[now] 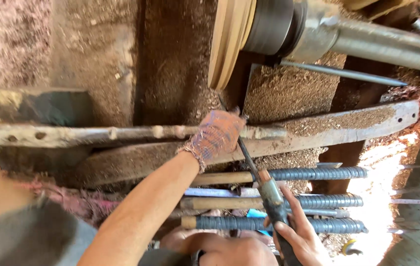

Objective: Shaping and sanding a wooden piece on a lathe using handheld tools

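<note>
- While my left hand (216, 136), in its knitted glove, closes over the chisel (249, 157) shaft and presses it down on the rest (121, 134), my bare right hand (296, 231) grips the chisel's handle low and near my body.
- My chisel runs up from the right hand, under the gloved fingers, to a tip that seems to meet the edge of the disc (229, 39); the exact contact point is hidden behind the glove, so I cannot tell whether it touches.
- That wooden disc sits upright on the lathe's dark faceplate (269, 24), with the grey spindle (387, 44) running off to the right.
- I judge the step in hand to be shaping the disc's rim, with the tool steadied on the rest.
- I think the next move calls for a firm left hand pinning the shaft while the right steers the handle in small sweeps, keeping the tip at the rim.
- Below the rest lies a long curved plank (338, 125) heaped with shavings.
- Between plank and right hand, three spare tools (313, 199) with ribbed steel shanks lie side by side, close to reach.
- Sawdust (279, 93) covers the bed all around, and a thin rod (343, 74) crosses under the spindle.
</note>
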